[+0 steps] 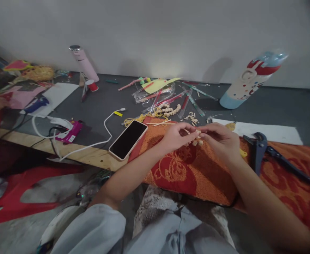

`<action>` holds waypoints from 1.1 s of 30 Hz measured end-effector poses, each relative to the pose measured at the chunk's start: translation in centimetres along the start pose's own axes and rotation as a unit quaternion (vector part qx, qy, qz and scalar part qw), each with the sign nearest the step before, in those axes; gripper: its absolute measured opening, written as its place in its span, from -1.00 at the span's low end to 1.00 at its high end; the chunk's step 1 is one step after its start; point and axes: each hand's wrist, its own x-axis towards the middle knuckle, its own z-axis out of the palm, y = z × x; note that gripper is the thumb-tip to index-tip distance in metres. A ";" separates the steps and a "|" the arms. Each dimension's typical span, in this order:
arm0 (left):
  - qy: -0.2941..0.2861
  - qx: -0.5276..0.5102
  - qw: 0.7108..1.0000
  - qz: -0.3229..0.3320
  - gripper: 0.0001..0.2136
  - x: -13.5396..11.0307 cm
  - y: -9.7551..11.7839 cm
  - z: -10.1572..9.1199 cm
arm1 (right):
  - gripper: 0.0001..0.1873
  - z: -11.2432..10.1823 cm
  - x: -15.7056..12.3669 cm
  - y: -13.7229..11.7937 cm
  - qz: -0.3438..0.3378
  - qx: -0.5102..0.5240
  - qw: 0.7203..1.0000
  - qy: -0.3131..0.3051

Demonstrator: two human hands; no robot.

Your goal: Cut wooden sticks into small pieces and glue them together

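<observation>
- The left hand reaches in from the lower left over the orange-and-red patterned terry towel that drapes the front edge of the dark grey desk; its fingers are curled narrow, pinching at the small pale wooden bead pieces strung between both hands.
- Those bead pieces sit just right of the left fingertips and just left of the right ones, touching both, so the short string's long axis runs left to right, level with the desk's front edge.
- The right hand comes in from the lower right, its grip also narrow, thumb and forefinger closed on the same bead pieces; both hands are equally near, meeting above the towel.
- Left of the hands, a black-screened smartphone in a pale case lies tilted on the front edge, near the left wrist.
- Behind the hands, loose yellow cord and more beads lie mid-desk.
- Right of the right hand, dark blue-handled pliers rest on the towel.
</observation>
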 end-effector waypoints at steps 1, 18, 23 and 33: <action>0.000 -0.001 1.000 -0.010 -0.63 0.1 -0.1 0.0 | -0.87 0.0 0.0 -0.1 -0.006 -0.005 1.000 -0.001; 0.002 0.004 0.999 -0.053 -0.70 0.7 0.0 -0.4 | -0.88 -0.1 0.3 -0.5 -0.076 -0.096 0.992 -0.014; 0.007 0.037 0.999 -0.037 -0.73 0.7 0.1 -0.5 | -0.88 0.0 0.2 -0.3 -0.092 -0.109 0.990 -0.020; 0.037 0.110 0.993 -0.015 -0.84 0.7 0.0 -0.6 | -0.90 0.2 0.5 -0.4 -0.081 -0.081 0.993 -0.025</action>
